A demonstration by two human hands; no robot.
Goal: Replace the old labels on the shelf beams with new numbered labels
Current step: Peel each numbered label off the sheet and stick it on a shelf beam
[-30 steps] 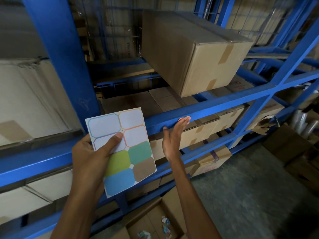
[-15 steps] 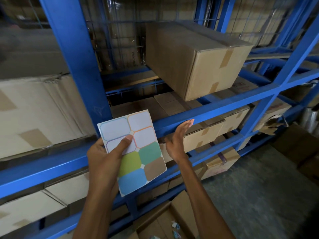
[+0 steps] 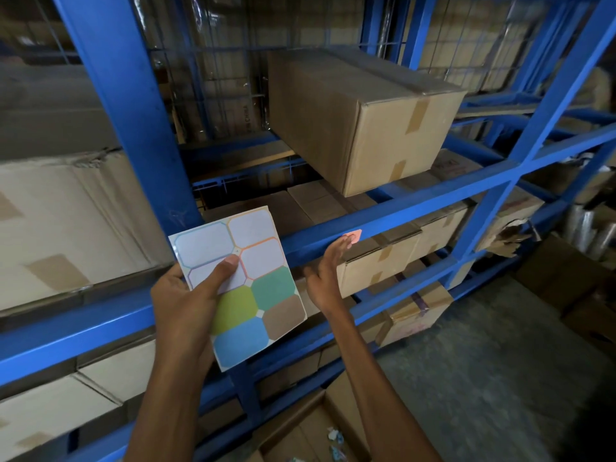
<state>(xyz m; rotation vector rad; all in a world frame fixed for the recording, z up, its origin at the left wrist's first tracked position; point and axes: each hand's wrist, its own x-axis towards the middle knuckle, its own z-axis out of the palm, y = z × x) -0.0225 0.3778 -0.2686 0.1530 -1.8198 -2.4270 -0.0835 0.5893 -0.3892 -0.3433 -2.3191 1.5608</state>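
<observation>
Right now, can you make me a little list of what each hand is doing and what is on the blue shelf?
left hand: holds the sticker sheet, thumb on its front
sticker sheet: four white blanks above; green, olive, brown and blue stickers below
right hand: open, fingertips at the pink label
pink label: on the front of the blue beam; any writing too small to tell
big cardboard box: on the shelf above that beam
smaller boxes: below the beam
</observation>
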